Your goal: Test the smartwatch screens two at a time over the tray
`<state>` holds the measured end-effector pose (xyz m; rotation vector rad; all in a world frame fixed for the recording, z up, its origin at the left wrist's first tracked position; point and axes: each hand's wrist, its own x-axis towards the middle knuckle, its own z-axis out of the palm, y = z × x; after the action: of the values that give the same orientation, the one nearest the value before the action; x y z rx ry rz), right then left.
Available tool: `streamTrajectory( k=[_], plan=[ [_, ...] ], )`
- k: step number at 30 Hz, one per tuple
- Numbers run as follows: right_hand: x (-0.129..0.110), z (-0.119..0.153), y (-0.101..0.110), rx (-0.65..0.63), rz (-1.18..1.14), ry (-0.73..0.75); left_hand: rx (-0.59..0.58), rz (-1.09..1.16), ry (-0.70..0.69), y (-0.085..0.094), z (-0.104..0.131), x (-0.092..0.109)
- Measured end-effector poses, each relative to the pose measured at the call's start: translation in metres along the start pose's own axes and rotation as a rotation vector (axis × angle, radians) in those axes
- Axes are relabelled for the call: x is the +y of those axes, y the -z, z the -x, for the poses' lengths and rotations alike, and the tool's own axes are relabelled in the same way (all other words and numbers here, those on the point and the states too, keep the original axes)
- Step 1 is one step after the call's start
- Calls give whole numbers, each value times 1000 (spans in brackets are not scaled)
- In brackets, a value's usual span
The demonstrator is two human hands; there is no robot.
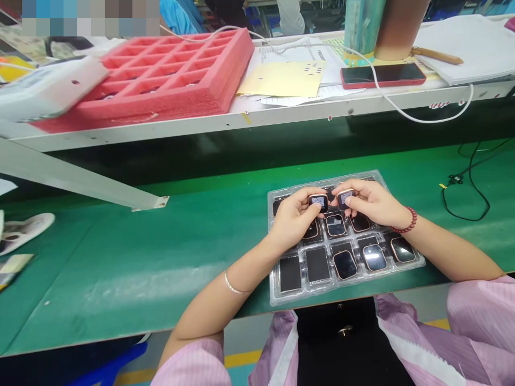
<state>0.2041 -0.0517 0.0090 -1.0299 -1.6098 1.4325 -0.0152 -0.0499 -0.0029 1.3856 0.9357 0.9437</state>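
Observation:
My left hand (295,214) is closed on a square smartwatch face (318,202) whose lit screen shows a QR-like code. In my right hand (368,202) is a second smartwatch face (345,199), also lit with a code and partly covered by the thumb. Both are held side by side above a clear plastic tray (277,296). Several dark watch faces with gold-coloured rims lie in the tray's pockets, among them one watch face (345,265) in the front row. Two front-left pockets show only black lining. My hands hide part of the back rows.
The tray rests on a green work surface (169,268). Above it runs a shelf holding a red foam tray (225,80), papers, a phone (382,76) and a brown cup (400,27). A black cable (469,219) lies at right. A slanted white support (100,174) stands at left.

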Motion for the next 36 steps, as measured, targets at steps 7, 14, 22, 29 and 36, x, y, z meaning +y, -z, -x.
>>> streamTrajectory(
  k=[7,14,22,29,36],
  plan=[
    [2,0,0,7,19,22,13,7,-28,0,-1,0],
    [2,1,-1,7,24,29,19,-1,-43,0,-1,-3],
    [3,1,-1,7,53,31,-4,4,-59,0,0,-5],
    [0,4,1,7,83,50,-10,39,-72,-5,-1,-7],
    [0,1,-2,-36,69,58,-16,-3,-92,-1,2,-2]
  ],
)
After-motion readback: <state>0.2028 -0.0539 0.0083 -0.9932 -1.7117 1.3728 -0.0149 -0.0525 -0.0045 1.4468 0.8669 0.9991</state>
